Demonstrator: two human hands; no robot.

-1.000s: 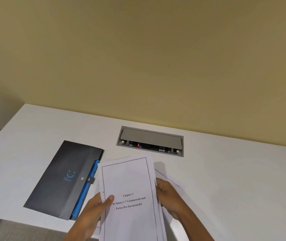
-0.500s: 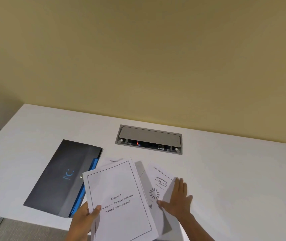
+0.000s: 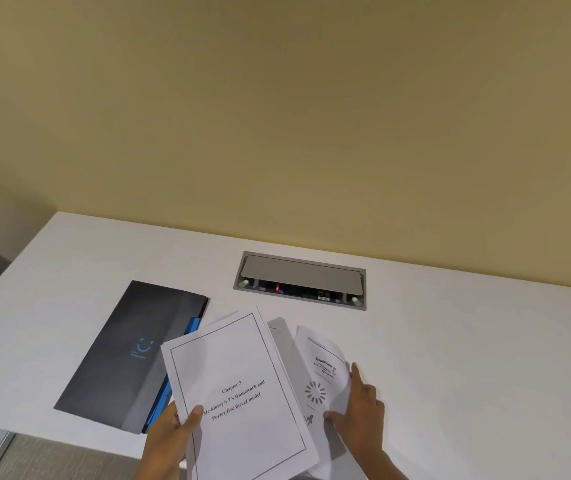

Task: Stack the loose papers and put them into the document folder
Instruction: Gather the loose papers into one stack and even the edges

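A stack of white papers (image 3: 239, 393) with a "Chapter 3" title page on top is held tilted above the table's near edge. My left hand (image 3: 173, 433) grips its lower left corner, thumb on top. To the right a loose sheet (image 3: 318, 375) with a diagram curls up off the table. My right hand (image 3: 360, 407) grasps its right edge, thumb on the page. The dark grey document folder (image 3: 128, 351), blue at its right edge, lies closed on the table to the left, partly under the stack's corner.
A grey cable box (image 3: 299, 280) with a red light is set into the white table (image 3: 467, 358) behind the papers. A beige wall (image 3: 277, 116) rises behind the table. The near table edge runs under my left hand, with grey floor (image 3: 52, 459) below.
My right hand let go of the stack, moved right and took hold of the loose sheet, lifting its edge. The stack in my left hand tilted and shifted left.
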